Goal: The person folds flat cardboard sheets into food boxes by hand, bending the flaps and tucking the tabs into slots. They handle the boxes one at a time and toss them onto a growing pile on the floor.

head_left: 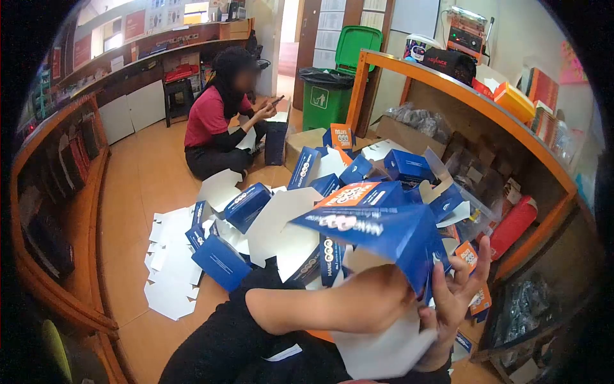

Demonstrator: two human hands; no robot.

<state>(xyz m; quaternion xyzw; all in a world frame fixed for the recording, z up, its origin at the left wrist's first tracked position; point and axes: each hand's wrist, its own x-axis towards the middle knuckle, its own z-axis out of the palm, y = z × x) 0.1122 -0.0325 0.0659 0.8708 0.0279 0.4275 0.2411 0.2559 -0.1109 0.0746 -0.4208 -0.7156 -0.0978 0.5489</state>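
Floor (pixel 137 173) beyond your fingers holds many boxes (pixel 246 205). Your left hand (pixel 377 297) hides its fingers under a blue box (pixel 384 233); your right hand (pixel 454 301) spreads its fingers beside it.

I'm reading white "MANG" running up the side of a blue cardboard box (pixel 330 254) in the floor pile, three rings above it. The big blue folded cardboard carton (pixel 384 233) up close carries white lettering upside down, possibly the same word. The green plastic wheelie bin (pixel 326 96) shows a white litter pictogram.

Orange tiled floor (pixel 137 185), orange-framed wooden shelves (pixel 448 86), green bin (pixel 326 96), open doorway (pixel 289 32)
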